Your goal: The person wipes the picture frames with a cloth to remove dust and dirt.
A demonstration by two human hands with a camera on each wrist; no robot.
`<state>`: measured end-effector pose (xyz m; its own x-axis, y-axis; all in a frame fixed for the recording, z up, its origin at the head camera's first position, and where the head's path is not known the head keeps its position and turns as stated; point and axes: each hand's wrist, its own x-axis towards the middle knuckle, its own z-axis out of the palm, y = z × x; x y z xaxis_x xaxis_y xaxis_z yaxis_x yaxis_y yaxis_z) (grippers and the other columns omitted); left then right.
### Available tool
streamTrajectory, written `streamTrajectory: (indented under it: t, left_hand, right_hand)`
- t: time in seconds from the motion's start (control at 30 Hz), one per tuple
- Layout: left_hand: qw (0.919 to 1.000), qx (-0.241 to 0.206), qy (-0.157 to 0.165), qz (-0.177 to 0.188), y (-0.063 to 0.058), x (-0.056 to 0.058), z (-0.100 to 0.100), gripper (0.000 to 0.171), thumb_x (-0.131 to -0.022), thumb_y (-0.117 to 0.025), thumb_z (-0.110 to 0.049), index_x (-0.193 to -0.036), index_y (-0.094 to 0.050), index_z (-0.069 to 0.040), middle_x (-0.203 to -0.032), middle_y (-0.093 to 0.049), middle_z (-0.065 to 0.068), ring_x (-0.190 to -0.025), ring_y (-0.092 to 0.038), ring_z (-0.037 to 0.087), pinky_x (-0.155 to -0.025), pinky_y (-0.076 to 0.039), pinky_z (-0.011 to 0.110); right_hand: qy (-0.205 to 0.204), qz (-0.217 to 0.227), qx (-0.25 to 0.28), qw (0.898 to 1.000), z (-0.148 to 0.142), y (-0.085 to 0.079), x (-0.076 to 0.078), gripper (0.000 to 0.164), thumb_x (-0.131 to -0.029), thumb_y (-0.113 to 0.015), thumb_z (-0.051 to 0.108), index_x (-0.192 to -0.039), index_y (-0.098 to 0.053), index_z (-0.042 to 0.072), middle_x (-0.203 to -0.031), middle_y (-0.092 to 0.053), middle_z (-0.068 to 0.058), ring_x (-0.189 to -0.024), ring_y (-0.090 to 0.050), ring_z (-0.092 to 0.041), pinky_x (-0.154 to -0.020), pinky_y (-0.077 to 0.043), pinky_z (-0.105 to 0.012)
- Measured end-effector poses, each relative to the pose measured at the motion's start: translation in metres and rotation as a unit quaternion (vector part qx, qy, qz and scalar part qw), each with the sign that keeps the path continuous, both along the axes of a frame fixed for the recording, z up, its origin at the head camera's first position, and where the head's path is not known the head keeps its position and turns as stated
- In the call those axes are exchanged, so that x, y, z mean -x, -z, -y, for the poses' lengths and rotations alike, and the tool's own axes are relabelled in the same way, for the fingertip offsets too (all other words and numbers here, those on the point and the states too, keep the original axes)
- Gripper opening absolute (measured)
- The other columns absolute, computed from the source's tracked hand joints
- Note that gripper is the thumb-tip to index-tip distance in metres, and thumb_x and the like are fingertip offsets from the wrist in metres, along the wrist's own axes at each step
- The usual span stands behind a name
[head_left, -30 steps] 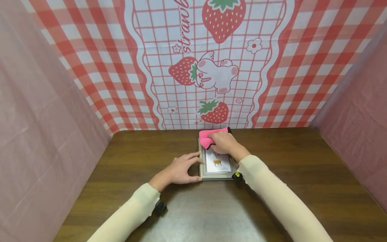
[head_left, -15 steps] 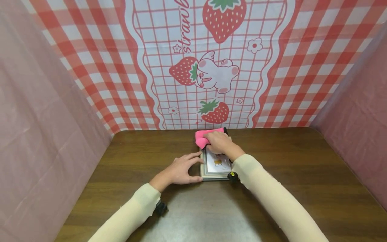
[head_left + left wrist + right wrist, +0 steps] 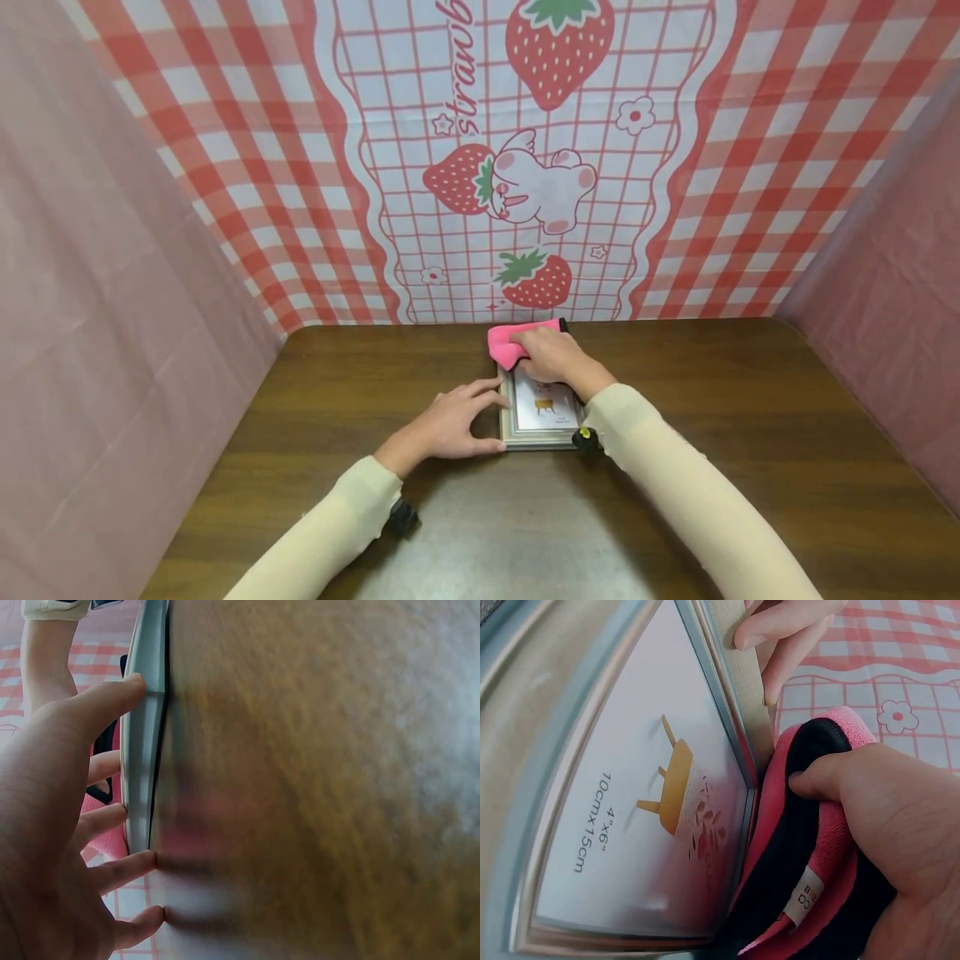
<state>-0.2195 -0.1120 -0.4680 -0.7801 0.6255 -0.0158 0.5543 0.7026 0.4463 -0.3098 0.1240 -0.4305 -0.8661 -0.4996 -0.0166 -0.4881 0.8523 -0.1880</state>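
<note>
A picture frame lies flat on the wooden table, its pale border around a white insert with a printed yellow chair-like shape. In the right wrist view the insert reads 4"x6" and 10cmx15cm. My left hand rests at the frame's left side, fingers spread; in the left wrist view the thumb touches the frame's side edge. My right hand grips a folded pink cloth with black trim against the frame's far end. The cloth and hand hide that end.
The brown wooden table reaches back to a red-and-white checked strawberry cloth hung behind it. Pink fabric hangs along the left side, and more pink fabric along the right. Dark devices are worn at both wrists.
My right hand and the pink cloth shifted left across the frame's far end, then slightly back to the right. The left hand has stayed at the frame's left side.
</note>
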Motion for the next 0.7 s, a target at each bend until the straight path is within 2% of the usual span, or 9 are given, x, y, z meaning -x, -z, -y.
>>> streamTrajectory:
  t: [0.13,0.33,0.57,0.7]
  left_hand:
    - [1.0,0.0,0.001,0.0,-0.001,0.0,0.0,0.064,-0.099,-0.081,-0.056,-0.154,-0.064,-0.029,-0.183,-0.043,0.007,-0.162,-0.05,0.042,-0.118,-0.044,0.084]
    - [1.0,-0.006,0.0,0.0,0.0,-0.001,0.001,0.063,-0.098,-0.082,-0.056,-0.153,-0.065,-0.028,-0.182,-0.043,0.006,-0.162,-0.051,0.043,-0.118,-0.043,0.085]
    - [1.0,-0.01,-0.001,0.001,0.001,0.0,0.001,0.062,-0.099,-0.081,-0.056,-0.153,-0.065,-0.029,-0.184,-0.041,0.004,-0.163,-0.049,0.042,-0.119,-0.042,0.085]
    - [0.9999,-0.01,0.001,0.002,0.001,0.001,0.001,0.062,-0.099,-0.081,-0.056,-0.153,-0.065,-0.029,-0.184,-0.04,0.004,-0.163,-0.049,0.042,-0.119,-0.042,0.085]
  right_hand:
    - [0.006,-0.002,-0.008,1.0,-0.003,-0.001,0.0,0.039,-0.106,-0.069,0.014,-0.145,-0.073,0.012,-0.131,-0.081,-0.014,-0.108,-0.075,-0.029,-0.09,-0.062,-0.054]
    - [0.01,-0.001,-0.009,1.0,-0.013,-0.003,-0.001,0.042,-0.104,-0.071,0.015,-0.146,-0.073,0.012,-0.131,-0.082,-0.013,-0.109,-0.076,-0.029,-0.091,-0.062,-0.056]
    - [0.023,0.005,-0.003,1.0,-0.027,-0.004,0.0,0.041,-0.102,-0.07,0.014,-0.143,-0.074,0.013,-0.124,-0.082,-0.01,-0.096,-0.066,-0.023,-0.08,-0.054,-0.048]
    - [0.026,0.008,0.009,1.0,-0.037,-0.004,0.002,0.035,-0.102,-0.071,0.014,-0.136,-0.076,0.012,-0.121,-0.081,-0.009,-0.096,-0.063,-0.023,-0.082,-0.053,-0.047]
